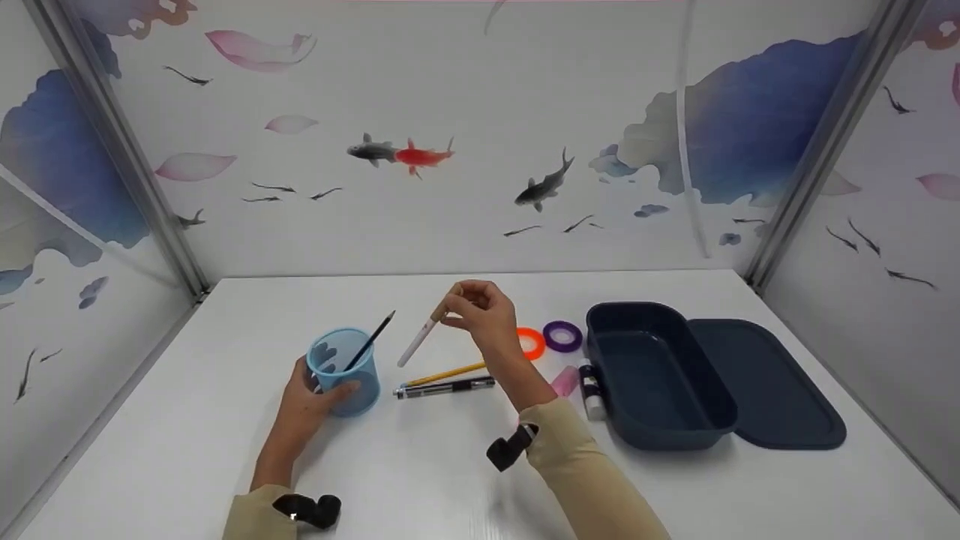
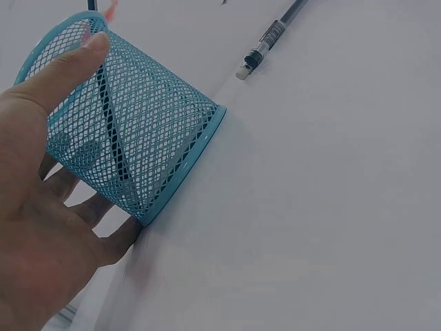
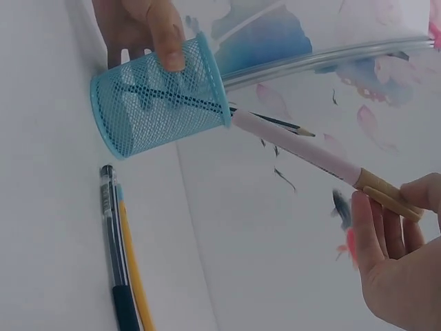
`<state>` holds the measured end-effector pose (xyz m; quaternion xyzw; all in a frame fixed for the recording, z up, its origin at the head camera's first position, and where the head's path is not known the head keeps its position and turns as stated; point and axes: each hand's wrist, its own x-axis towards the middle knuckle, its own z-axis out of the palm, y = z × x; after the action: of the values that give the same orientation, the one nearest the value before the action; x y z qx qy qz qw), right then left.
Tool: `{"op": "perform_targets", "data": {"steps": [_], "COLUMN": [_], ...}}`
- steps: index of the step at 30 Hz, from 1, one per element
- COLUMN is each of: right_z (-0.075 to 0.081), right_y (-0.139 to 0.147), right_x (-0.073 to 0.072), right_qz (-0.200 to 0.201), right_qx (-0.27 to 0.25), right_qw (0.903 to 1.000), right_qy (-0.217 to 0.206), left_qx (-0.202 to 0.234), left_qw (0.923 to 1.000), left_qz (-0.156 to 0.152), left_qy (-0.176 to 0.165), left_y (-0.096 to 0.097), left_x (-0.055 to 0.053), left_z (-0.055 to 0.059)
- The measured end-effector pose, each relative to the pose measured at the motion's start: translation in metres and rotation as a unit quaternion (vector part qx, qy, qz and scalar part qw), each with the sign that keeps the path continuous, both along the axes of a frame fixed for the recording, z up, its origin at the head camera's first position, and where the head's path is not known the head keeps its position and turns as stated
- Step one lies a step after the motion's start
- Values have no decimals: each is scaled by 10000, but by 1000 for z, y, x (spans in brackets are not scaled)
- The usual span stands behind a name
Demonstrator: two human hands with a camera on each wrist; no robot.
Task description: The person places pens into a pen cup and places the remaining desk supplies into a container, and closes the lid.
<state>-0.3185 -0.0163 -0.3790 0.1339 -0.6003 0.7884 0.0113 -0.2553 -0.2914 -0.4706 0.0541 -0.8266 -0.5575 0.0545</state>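
The left grip (image 1: 304, 405) clasps the blue cup (image 1: 360, 386); the right grip (image 1: 484, 313) pinches the marker (image 1: 418, 343) beside it. The cup is best held steady, the marker angled clear of the black pencil (image 1: 371, 339).

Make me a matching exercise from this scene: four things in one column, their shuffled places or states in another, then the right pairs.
Things
1. mesh cup
2. capped pen
3. dark pencil
4. purple ring

Places or states
A. leans inside a container, sharpened point up
B. lies on the tabletop, beside the dark blue box
C. gripped by the left hand
D. held by its cap in the right hand

Pairs: 1-C, 2-D, 3-A, 4-B
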Motion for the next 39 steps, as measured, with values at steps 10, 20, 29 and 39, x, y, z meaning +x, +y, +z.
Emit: {"op": "perform_targets", "data": {"steps": [10,20,29,39], "right_z": [12,10,3,-7], "right_y": [-19,-37,-55,-67], "right_x": [5,12,19,24], "right_qz": [-94,-88,-25,33], "right_qx": [-411,-347,96,609], "right_qw": [9984,9991,9999,9981], "right_qy": [-363,-233,-76,88], "left_qx": [15,0,62,20], "left_qw": [10000,10000,9999,9999], "left_qz": [-45,-72,-15,23], "left_qy": [22,-3,-88,-123], "left_y": [3,4,2,1], "left_x": [0,-3,-3,-2], "left_z": [2,1,0,0]}}
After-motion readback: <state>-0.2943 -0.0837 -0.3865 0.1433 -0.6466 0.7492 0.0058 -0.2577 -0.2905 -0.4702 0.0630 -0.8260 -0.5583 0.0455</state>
